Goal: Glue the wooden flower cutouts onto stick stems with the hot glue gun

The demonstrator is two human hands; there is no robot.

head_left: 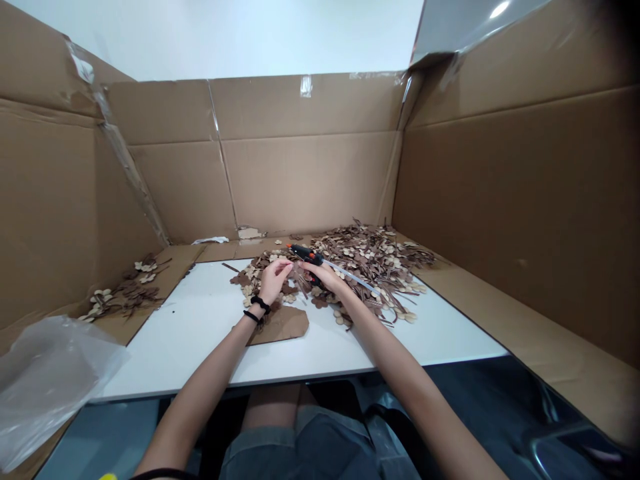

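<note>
In the head view, my right hand [325,275] is closed around a black glue gun [303,253] with an orange tip that points left. A long translucent glue stick [357,279] runs back from it over my wrist. My left hand [274,277] is beside it, thumb and fingers pinched together; whatever small thing they hold is too fine to make out. Brown and cream flower cutouts [290,291] lie under and around both hands. Below my left hand is a flat piece of brown cardboard [283,325].
A large heap of flower cutouts and thin strips [365,253] spreads at the back right of the white board [200,333]. A smaller pile [133,290] lies at left, near a clear plastic bag [50,373]. Tall cardboard walls [310,173] enclose the back and sides.
</note>
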